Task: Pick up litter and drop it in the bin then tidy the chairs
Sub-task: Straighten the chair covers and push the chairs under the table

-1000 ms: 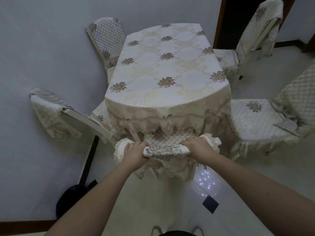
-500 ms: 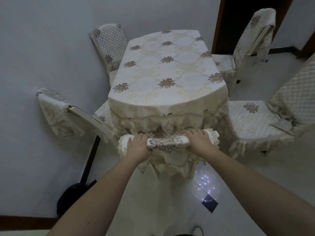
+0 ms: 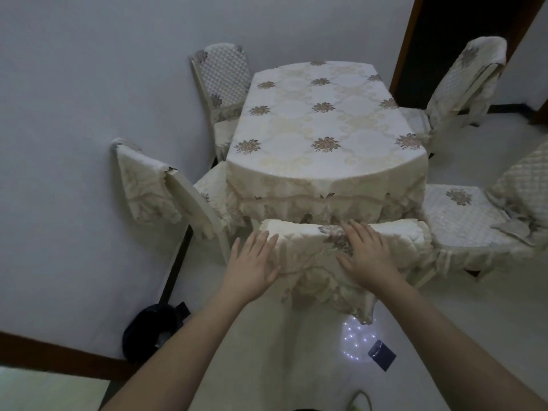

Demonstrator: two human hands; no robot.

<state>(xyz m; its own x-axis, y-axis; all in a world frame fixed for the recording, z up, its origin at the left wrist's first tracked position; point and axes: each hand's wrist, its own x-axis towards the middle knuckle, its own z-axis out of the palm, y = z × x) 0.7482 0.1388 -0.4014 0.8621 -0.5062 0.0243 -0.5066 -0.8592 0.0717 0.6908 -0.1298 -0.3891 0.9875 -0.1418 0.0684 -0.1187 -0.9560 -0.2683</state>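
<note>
- I am resting my left hand (image 3: 252,262) flat, fingers spread, against the left part of the near chair's (image 3: 345,247) covered backrest, low in the middle of the frame.
- My right hand (image 3: 366,253) is lying palm down on the top of the same backrest, fingers extended and loosely spread — gripping nothing.
- The near chair is standing tucked against the near edge of the table (image 3: 323,126), its backrest top just touching the tablecloth's frilled hem.
- A chair with a slipping cover (image 3: 166,194) is leaning at the left of the table, and another chair (image 3: 222,87) is standing at the upper left against the wall.
- Two more chairs are sitting on the right — one at the upper right (image 3: 462,81), one at the right edge (image 3: 480,221), pulled out from the table.
- A dark bin (image 3: 151,330) is sitting on the floor at the lower left, near the wall.
</note>
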